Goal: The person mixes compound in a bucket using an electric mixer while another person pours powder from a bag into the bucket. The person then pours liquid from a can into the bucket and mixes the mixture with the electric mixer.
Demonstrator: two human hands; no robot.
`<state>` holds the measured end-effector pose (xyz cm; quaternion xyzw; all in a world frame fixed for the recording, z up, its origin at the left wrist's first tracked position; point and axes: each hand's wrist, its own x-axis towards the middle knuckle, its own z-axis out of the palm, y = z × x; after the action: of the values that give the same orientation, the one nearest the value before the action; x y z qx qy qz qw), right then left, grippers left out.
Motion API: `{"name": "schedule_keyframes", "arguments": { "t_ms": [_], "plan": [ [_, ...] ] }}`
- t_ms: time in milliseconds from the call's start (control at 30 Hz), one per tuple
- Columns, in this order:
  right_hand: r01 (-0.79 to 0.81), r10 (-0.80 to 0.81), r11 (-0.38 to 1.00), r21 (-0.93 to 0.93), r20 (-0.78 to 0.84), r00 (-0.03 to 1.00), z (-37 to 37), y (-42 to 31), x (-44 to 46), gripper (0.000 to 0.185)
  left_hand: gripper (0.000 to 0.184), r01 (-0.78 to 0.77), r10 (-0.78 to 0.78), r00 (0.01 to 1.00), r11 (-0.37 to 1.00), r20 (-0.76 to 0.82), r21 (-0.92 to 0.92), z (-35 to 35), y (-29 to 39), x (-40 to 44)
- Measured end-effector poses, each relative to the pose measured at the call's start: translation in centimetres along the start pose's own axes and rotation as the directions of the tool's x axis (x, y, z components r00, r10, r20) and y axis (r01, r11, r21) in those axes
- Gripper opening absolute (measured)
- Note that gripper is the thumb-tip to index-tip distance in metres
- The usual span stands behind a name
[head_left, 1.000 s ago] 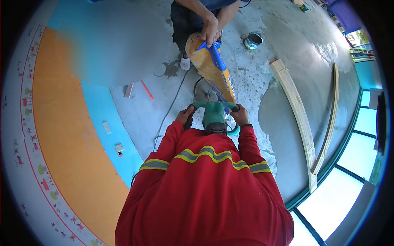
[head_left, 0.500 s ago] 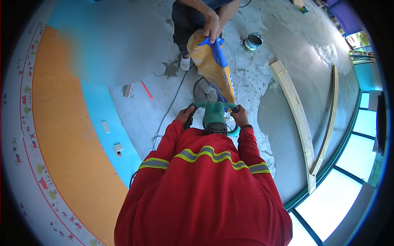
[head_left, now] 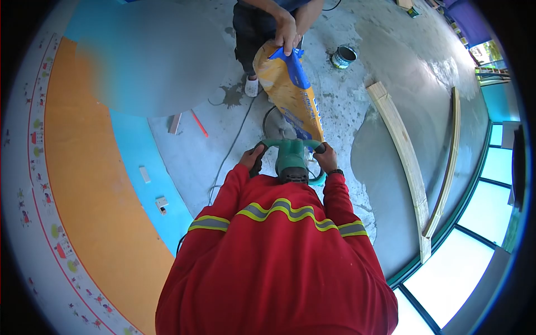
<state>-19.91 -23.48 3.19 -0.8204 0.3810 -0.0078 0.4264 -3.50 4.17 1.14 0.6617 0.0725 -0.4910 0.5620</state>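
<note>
My left hand [head_left: 251,158] and my right hand [head_left: 327,159] are wrapped round the two side handles of a green power mixer [head_left: 291,153], held upright in front of my chest. Beneath it is a round bucket [head_left: 266,119] with greyish stuff inside, partly covered by the mixer and a bag. Facing me, a co-worker's hands [head_left: 286,34] grip the upper end of that yellow and blue bag [head_left: 276,78]. It hangs slantwise, with its lower end over the bucket's right side. The bag's mouth and the mixer's paddle are hidden.
A dark cable [head_left: 237,137] runs across the concrete floor on the left. Nearby lie a red strip [head_left: 199,123] and a small block [head_left: 175,123]. An open pail [head_left: 344,57] stands beyond the bag. Two long timber boards [head_left: 399,145] lie on the right, over smooth grey, wet-looking floor.
The co-worker's hands and the top of the bag have shifted slightly left, while its lower end has swung a little right. My hands and the mixer have stayed put.
</note>
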Motion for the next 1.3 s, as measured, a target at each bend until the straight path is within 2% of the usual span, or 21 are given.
{"name": "schedule_keyframes", "arguments": {
  "t_ms": [267, 467, 567, 733, 833, 933, 1033, 1133, 1300],
  "plan": [
    [-0.023, 0.023, 1.000, -0.001, 0.019, 1.000, -0.1, -0.3, 0.2, 0.041, 0.059, 0.000, -0.001, 1.000, 1.000, -0.003, -0.027, -0.1, -0.3, -0.1],
    [0.035, -0.035, 0.999, -0.001, -0.018, 0.999, 0.4, -0.3, 0.5, 0.041, 0.060, 0.002, -0.002, 1.000, 1.000, 0.003, -0.021, -0.8, -0.3, 0.1],
    [0.008, -0.008, 1.000, -0.020, 0.030, 1.000, -0.1, -1.0, 0.6, 0.041, 0.062, -0.011, 0.011, 1.000, 1.000, -0.004, -0.026, -0.8, -0.7, 0.3],
    [0.041, -0.040, 0.999, -0.024, 0.021, 0.999, -0.2, -1.3, 1.0, 0.040, 0.064, -0.012, 0.011, 1.000, 0.999, -0.019, -0.045, -0.7, -1.2, 0.2],
    [0.025, -0.025, 0.999, -0.031, 0.009, 1.000, -0.1, -0.8, 0.7, 0.040, 0.077, 0.023, -0.023, 1.000, 0.999, -0.006, 0.025, -0.9, -1.4, 0.8],
    [0.033, -0.033, 0.999, -0.013, -0.007, 0.999, -0.4, -0.5, 0.4, 0.040, 0.081, 0.040, -0.041, 0.999, 0.995, 0.004, 0.089, -0.6, -0.7, 0.6],
    [0.033, -0.034, 0.999, -0.017, -0.012, 0.999, -0.3, -0.3, 0.1, 0.039, 0.081, 0.063, -0.062, 0.998, 0.990, -0.006, 0.124, -0.5, -0.2, 0.0],
    [0.015, -0.015, 0.999, -0.030, -0.007, 1.000, 0.0, -0.3, -0.1, 0.039, 0.063, -0.010, 0.009, 1.000, 1.000, -0.003, -0.018, -0.3, -0.8, 0.0],
    [0.042, -0.044, 0.997, -0.065, -0.031, 0.999, 0.3, -0.5, 0.0, 0.040, 0.064, -0.038, 0.037, 0.998, 0.999, -0.048, 0.000, -0.6, -1.4, 0.4]
  ]
}}
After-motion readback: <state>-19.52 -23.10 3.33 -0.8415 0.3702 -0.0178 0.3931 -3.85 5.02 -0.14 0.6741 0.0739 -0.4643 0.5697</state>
